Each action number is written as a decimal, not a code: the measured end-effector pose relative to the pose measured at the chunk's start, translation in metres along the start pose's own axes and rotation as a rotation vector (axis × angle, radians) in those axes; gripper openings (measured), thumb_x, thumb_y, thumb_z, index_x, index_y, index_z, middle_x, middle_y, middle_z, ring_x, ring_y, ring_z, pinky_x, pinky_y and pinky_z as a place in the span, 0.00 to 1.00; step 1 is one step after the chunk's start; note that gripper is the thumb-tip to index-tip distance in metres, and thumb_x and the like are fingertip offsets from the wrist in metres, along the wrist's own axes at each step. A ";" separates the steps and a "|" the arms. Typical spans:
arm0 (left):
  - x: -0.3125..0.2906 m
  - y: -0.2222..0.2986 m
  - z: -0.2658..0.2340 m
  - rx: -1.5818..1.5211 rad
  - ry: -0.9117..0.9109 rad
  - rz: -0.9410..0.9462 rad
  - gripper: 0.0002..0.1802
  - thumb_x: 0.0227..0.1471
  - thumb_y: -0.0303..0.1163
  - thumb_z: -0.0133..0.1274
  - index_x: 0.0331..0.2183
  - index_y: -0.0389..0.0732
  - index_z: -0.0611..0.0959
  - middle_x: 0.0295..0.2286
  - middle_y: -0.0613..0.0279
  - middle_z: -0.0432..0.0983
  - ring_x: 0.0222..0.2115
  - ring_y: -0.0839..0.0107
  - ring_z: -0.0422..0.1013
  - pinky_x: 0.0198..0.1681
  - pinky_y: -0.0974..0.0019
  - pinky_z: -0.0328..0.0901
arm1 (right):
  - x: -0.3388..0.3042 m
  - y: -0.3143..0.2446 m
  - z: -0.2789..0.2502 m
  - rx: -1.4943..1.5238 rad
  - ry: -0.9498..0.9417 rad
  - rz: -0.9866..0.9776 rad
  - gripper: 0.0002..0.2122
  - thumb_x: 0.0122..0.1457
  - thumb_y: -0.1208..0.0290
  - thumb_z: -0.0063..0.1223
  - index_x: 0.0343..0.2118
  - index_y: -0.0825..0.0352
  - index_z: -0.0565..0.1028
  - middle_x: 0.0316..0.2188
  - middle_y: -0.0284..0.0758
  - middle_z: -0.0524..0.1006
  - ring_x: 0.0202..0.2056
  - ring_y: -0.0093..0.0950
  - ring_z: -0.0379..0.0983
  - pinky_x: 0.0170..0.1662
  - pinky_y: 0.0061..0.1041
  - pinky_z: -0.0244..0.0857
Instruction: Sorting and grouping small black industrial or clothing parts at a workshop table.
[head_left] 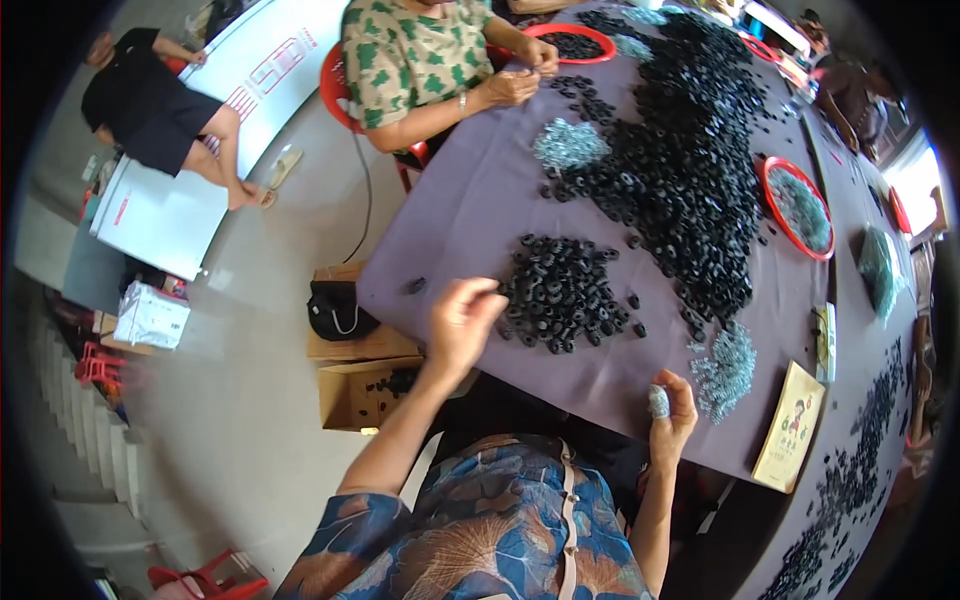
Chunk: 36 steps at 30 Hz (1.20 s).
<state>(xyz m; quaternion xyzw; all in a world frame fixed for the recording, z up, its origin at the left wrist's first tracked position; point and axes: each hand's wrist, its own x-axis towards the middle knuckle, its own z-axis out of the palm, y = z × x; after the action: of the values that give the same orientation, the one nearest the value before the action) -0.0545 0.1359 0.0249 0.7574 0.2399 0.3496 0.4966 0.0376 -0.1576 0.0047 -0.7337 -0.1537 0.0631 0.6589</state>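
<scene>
My left hand (pixel 462 325) is over the table's near left edge, its fingers curled together beside a small pile of black ring-like pieces (pixel 560 293). Whatever it may pinch is hidden. By the near edge, my right hand (pixel 673 418) has its fingers bent in toward the thumb. A pale grey covering or lump (pixel 658 402) shows at the thumb; which it is I cannot tell. To the right of that hand lies a heap of small translucent bluish pieces (pixel 724 373). A far larger mound of black pieces (pixel 690 150) spreads behind.
A yellow booklet (pixel 789 428) lies near the table's right corner. Red-rimmed trays (pixel 828 240) and another translucent heap (pixel 570 146) sit farther off. Across the table, a person (pixel 430 70) handles small parts. An open cardboard box (pixel 345 398) stands on the floor at left.
</scene>
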 end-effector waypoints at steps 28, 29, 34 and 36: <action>0.022 -0.057 -0.048 0.718 0.092 0.382 0.08 0.44 0.25 0.55 0.32 0.38 0.80 0.32 0.59 0.72 0.34 0.59 0.68 0.39 0.60 0.64 | 0.063 -0.007 -0.025 -1.013 0.201 -0.308 0.15 0.36 0.85 0.48 0.30 0.64 0.74 0.32 0.34 0.72 0.36 0.38 0.64 0.41 0.33 0.59; 0.022 -0.057 -0.048 0.719 0.094 0.380 0.08 0.44 0.25 0.55 0.32 0.38 0.80 0.32 0.59 0.72 0.34 0.59 0.68 0.39 0.60 0.64 | 0.064 -0.007 -0.024 -1.013 0.198 -0.309 0.15 0.36 0.85 0.48 0.30 0.64 0.74 0.32 0.34 0.72 0.36 0.38 0.64 0.41 0.33 0.59; 0.023 -0.060 -0.046 0.690 0.108 0.378 0.07 0.44 0.25 0.55 0.31 0.38 0.80 0.32 0.60 0.72 0.34 0.59 0.68 0.38 0.61 0.64 | 0.066 -0.008 -0.015 -1.017 0.095 -0.329 0.15 0.36 0.84 0.49 0.30 0.63 0.75 0.34 0.31 0.72 0.37 0.36 0.63 0.42 0.34 0.56; 0.024 -0.060 -0.047 0.698 0.103 0.378 0.08 0.44 0.26 0.55 0.31 0.38 0.80 0.32 0.60 0.72 0.34 0.59 0.68 0.38 0.61 0.64 | 0.064 -0.009 -0.017 -0.970 0.008 -0.348 0.16 0.35 0.84 0.49 0.31 0.62 0.75 0.35 0.29 0.72 0.38 0.35 0.63 0.42 0.33 0.55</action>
<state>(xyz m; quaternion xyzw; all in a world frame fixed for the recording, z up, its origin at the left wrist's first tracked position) -0.0766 0.2039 -0.0115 0.8929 0.2252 0.3697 0.1238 0.1018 -0.1532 0.0225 -0.9187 -0.2823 -0.1289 0.2441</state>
